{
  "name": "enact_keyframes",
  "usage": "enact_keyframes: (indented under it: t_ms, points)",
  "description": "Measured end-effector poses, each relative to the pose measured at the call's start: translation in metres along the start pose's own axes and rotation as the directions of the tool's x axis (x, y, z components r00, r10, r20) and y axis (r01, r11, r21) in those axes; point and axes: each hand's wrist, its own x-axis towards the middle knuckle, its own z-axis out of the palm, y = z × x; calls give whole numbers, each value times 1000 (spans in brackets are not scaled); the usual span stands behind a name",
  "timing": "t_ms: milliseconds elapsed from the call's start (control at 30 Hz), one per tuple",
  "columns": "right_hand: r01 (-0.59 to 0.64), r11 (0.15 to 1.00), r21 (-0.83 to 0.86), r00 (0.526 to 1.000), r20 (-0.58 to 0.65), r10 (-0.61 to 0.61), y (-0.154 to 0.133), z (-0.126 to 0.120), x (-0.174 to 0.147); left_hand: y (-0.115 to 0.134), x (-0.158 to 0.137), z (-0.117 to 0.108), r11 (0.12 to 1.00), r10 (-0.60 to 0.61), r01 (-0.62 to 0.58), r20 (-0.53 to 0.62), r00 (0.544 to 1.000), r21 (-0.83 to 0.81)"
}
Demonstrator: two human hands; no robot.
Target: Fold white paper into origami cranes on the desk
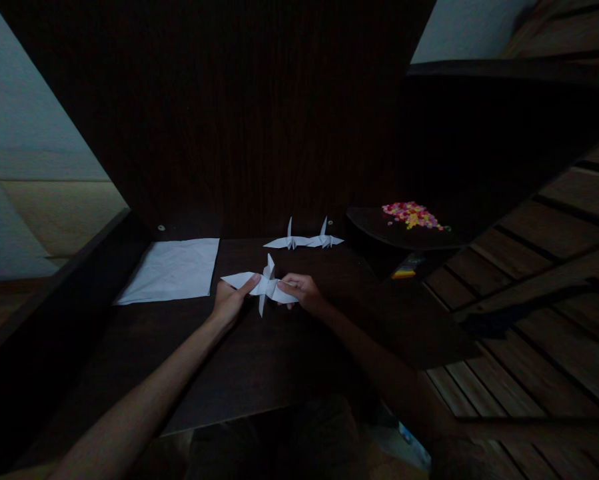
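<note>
Between my two hands is a white origami paper crane (268,285), its wings spread left and right, held above the dark desk. My left hand (232,298) pinches the left wing, thumb on top. On the other wing, my right hand (303,291) is closed, with its thumb over the paper and fingers beneath. One pointed tip of the crane sticks up and away, another points toward me. Beyond it, two finished-looking paper cranes (292,241) stand side by side at the back of the desk, wings touching or overlapping.
A stack of white paper sheets (174,270) lies at the left of the desk (239,373). On a rounded shelf (369,223) at the right sits a pile of small pink, red and yellow pieces (414,217). A dark panel (229,120) rises at the back; a raised side board (54,287) borders the left.
</note>
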Motion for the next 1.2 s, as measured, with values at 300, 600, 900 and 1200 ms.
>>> enact_keyframes:
  t_ms: [300,600,900,1200]
  points:
    - [21,1000,2,999,-37,-21,-2,4,-1,2,-4,5,991,-66,61,-34,997,-122]
    - [-1,999,40,997,-81,5,-5,8,-2,-2,-3,5,982,-109,100,-47,993,-158]
    - [-11,999,51,995,-103,16,-5,10,-2,-2,-2,5,983,-103,95,-47,994,-157]
    - [-1,998,55,995,-104,7,-5,13,-3,0,-4,7,983,-97,87,-51,994,-162]
